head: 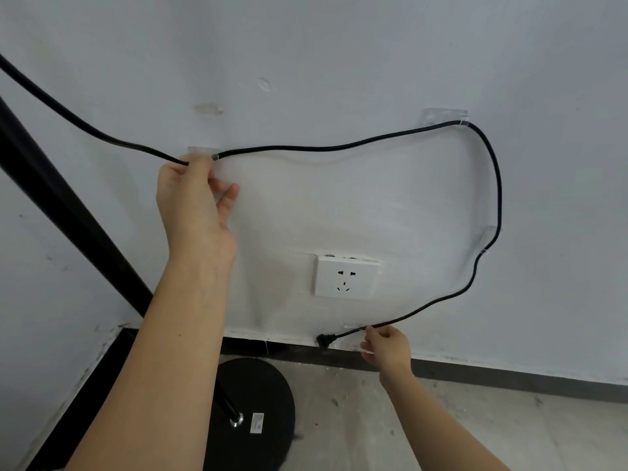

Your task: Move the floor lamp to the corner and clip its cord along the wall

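The floor lamp's round black base (258, 396) stands on the floor in the corner, its black pole (68, 212) rising to the upper left. The black cord (339, 146) loops along the white wall. It passes a clear clip (204, 150) by my left hand, a second clear clip (445, 116) at upper right and a third clip (486, 248) lower right. My left hand (193, 195) pinches the cord at the first clip. My right hand (387, 346) holds the cord near its black plug (323, 339), just above the skirting.
A white wall socket (345, 277) sits between my hands, with nothing plugged in. A dark skirting board (509, 377) runs along the wall's foot above a grey concrete floor (441, 430). The two walls meet at the left behind the lamp pole.
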